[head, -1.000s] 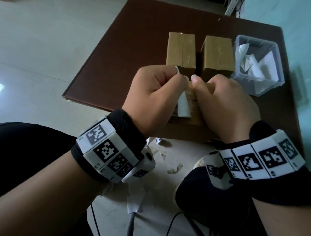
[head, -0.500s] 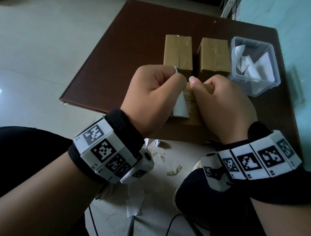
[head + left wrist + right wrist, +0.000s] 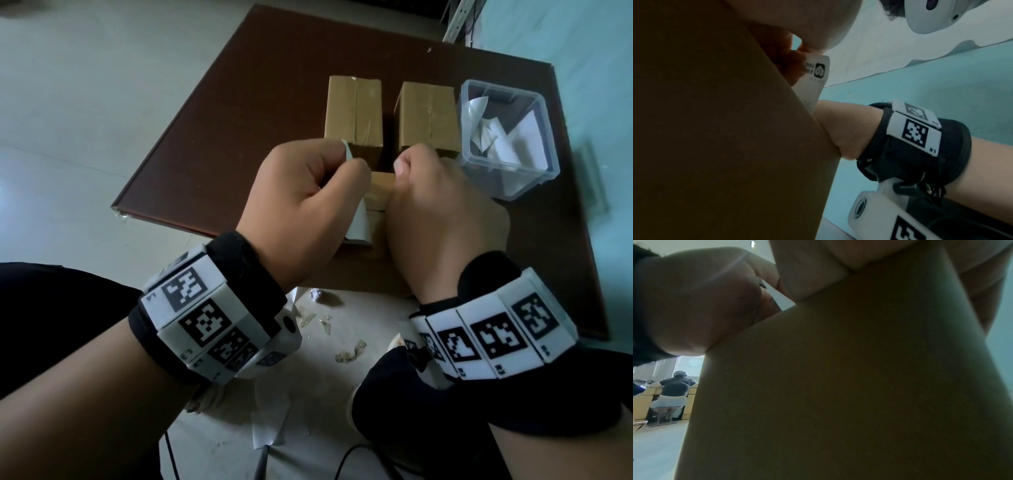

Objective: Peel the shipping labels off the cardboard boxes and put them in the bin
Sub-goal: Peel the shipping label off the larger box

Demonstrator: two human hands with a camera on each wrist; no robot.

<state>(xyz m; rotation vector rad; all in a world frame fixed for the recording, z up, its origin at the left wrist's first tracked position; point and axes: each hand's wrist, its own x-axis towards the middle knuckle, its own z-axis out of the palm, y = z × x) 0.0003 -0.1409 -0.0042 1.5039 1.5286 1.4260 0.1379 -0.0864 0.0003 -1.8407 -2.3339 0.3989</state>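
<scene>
A small cardboard box stands at the near edge of the brown table, held between both hands. My left hand pinches a white shipping label that is partly lifted off the box's left side; its printed corner shows in the left wrist view. My right hand grips the box from the right, thumb on its top edge. Most of the box fills the right wrist view. Two more taped cardboard boxes stand behind. A clear plastic bin at the right holds several peeled labels.
The brown table sits low over a pale floor. Paper scraps and a loose white sheet lie on the floor near my knees. A teal wall runs along the right. Another person sits far off.
My left hand has pulled the label slightly further off the box's left side. Both hands have kept their hold, and the view has shifted a little.
</scene>
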